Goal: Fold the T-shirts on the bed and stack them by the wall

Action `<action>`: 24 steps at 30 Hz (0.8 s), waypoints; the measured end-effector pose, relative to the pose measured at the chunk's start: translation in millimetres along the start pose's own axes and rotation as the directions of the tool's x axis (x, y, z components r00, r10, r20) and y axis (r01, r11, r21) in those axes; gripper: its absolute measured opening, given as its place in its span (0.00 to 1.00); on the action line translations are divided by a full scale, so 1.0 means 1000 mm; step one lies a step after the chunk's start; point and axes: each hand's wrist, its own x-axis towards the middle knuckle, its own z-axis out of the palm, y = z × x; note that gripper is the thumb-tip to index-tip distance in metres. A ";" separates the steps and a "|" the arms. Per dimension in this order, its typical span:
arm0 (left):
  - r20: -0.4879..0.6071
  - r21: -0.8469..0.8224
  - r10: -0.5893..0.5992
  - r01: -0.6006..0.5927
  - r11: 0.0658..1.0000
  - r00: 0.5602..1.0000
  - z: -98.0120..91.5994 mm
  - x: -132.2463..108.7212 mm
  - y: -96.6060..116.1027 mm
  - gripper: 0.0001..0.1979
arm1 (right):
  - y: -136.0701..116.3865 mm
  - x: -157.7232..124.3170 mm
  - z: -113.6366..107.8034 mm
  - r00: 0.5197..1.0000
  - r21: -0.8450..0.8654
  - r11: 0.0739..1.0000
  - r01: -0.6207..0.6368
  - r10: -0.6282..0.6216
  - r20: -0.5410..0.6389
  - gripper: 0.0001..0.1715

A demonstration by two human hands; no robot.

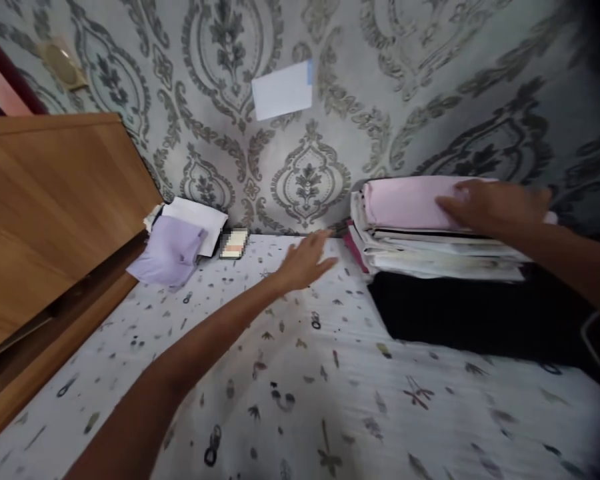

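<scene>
Wallpaper (310,175), one wall, grey damask pattern; backs everything below

Bedsheet (290,360), white, small printed motifs; carries all the cloth

Wooden board (60,207), brown, far left, tilted in view

Black cloth (460,310), one, spread flat just in front of the stack; whether it runs underneath I cannot tell

Stack of folded cloth (440,257), mostly white, one maroon edge (355,248) jutting low on the left; stands on the right against the wall, layers slightly uneven; best squared, I judge, by pressing the sides lightly, never by tugging one layer

Pink folded cloth (405,203), one, topmost on the stack; I would keep it flat under a broad palm, since a sideways push may skew the layers beneath

Lilac cloth (167,250), one, loosely folded, near the board, overlapping a white cloth (195,220)

White paper (283,92), one sheet, on the wall, blue strip at one edge

My right grip (500,203), on the pink cloth, blurred; whether it pinches or merely rests I cannot tell

My left grip (307,263), wide, fingers spread, holding nothing, above the sheet, apart from the stack; well placed, I judge, to steady its left edge

Pixelated rectangular item (234,243), one, just beside the white cloth
</scene>
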 end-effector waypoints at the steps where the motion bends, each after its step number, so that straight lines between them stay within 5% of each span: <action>1: -0.037 0.031 -0.077 0.078 0.996 0.996 -0.014 -0.021 -0.024 0.27 | -0.005 -0.006 -0.006 0.999 -0.023 0.999 0.025 -0.026 -0.019 0.34; 4: -0.191 0.076 -0.273 0.292 0.953 0.943 -0.063 -0.073 -0.099 0.21 | -0.020 -0.042 -0.024 0.974 0.053 0.978 0.201 -0.194 -0.121 0.33; 5: -0.264 0.087 -0.335 0.368 0.926 0.904 -0.079 -0.086 -0.122 0.18 | -0.026 -0.060 -0.030 0.960 0.092 0.961 0.261 -0.248 -0.127 0.31; 7: -0.474 0.116 -0.448 0.558 0.822 0.758 -0.104 -0.105 -0.162 0.14 | -0.038 -0.102 -0.043 0.943 0.162 0.930 0.331 -0.324 -0.072 0.26; 10: -0.522 0.138 -0.529 0.679 0.721 0.669 -0.121 -0.118 -0.197 0.18 | -0.055 -0.174 -0.061 0.933 0.243 0.912 0.331 -0.355 0.063 0.23; 13: -0.511 0.150 -0.546 0.694 0.704 0.664 -0.121 -0.118 -0.209 0.21 | -0.067 -0.241 -0.075 0.920 0.372 0.879 0.300 -0.369 0.131 0.21; 17: -0.512 -0.027 -0.553 0.631 0.775 0.657 -0.127 -0.119 -0.214 0.09 | -0.071 -0.313 -0.086 0.914 0.508 0.834 0.214 -0.355 0.199 0.19; 19: -0.502 -0.118 -0.564 0.594 0.796 0.656 -0.137 -0.125 -0.217 0.01 | -0.073 -0.338 -0.089 0.908 0.545 0.823 0.159 -0.339 0.247 0.18; 24: -0.522 -0.367 -0.569 0.435 0.822 0.635 -0.165 -0.150 -0.201 0.05 | -0.105 -0.375 -0.093 0.873 0.652 0.754 0.082 -0.370 0.317 0.17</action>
